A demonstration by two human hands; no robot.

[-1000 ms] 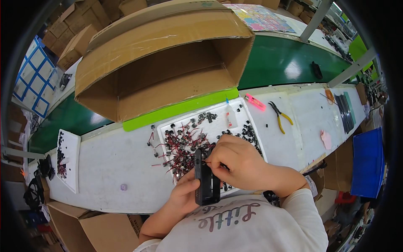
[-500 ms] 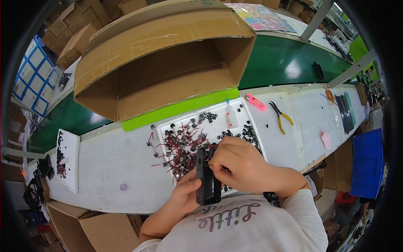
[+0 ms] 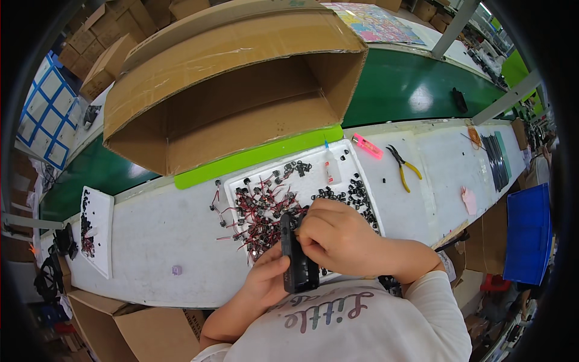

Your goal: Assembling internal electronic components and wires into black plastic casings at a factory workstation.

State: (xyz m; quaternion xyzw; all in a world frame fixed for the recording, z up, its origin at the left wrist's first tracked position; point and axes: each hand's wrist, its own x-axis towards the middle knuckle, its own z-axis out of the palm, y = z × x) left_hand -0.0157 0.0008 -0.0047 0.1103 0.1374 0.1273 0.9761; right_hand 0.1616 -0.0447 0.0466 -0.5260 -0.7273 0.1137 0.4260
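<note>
My left hand [image 3: 268, 277] grips an oblong black plastic housing [image 3: 300, 268] by its left side, holding it tilted near my shirt. At the housing's upper right, my right hand [image 3: 339, 234] is closed with fingertips pinched together against it. Whatever those fingers hold is hidden. Just beyond both hands lies a white foam tray [image 3: 310, 182]. A heap of small parts with red and black wires [image 3: 259, 208] fills its left side, some spilling over the edge. Small black pieces [image 3: 360, 194] are scattered on its right, near a small white bottle with a blue tip [image 3: 332, 172].
A large open cardboard box [image 3: 241, 66] stands behind the tray on a green strip [image 3: 259, 158]. Yellow-handled pliers [image 3: 405, 172] and a pink tool [image 3: 367, 146] lie to the right. A second white tray [image 3: 99, 235] sits far left; a blue bin [image 3: 528, 235] is at right.
My right hand has shifted slightly left and up against the housing. The housing has turned a little in my left hand, which keeps its grip.
</note>
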